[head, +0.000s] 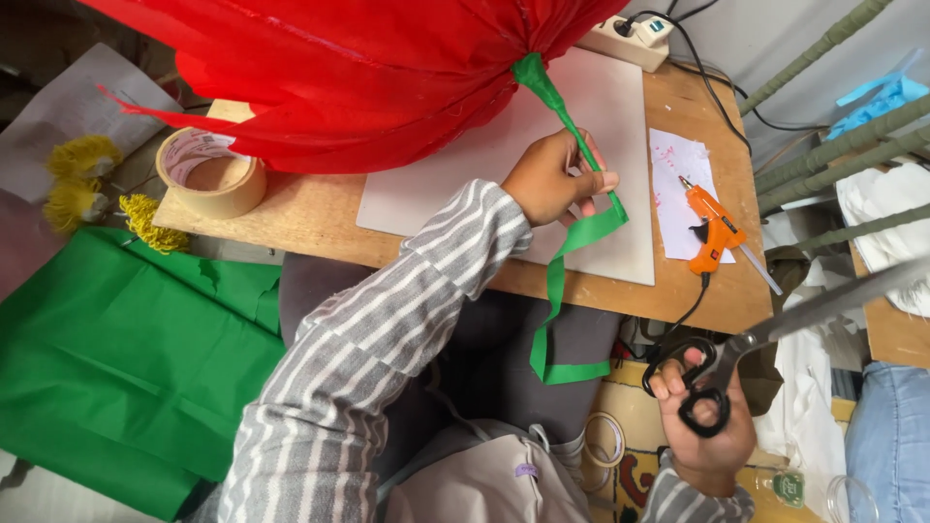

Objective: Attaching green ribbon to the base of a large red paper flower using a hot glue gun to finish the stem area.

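Green-wrapped stem (pixel 557 102) of the big red paper flower (pixel 349 68) over the worktop (pixel 320 218), pinched by the left hand (pixel 552 179), green ribbon (pixel 567 291) trailing toward 6 o'clock. Black-handled scissors (pixel 736 353) gripped in the right hand (pixel 702 426) at 4 o'clock, fingers through the loops. Orange glue gun (pixel 715 230) at 3 o'clock, tape roll (pixel 211 172) at 9 o'clock.

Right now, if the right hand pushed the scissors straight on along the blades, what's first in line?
Judging loosely, the right hand aims the scissors up-right; first in line looks like the white cloth beyond the blade tips. Depth is unclear.
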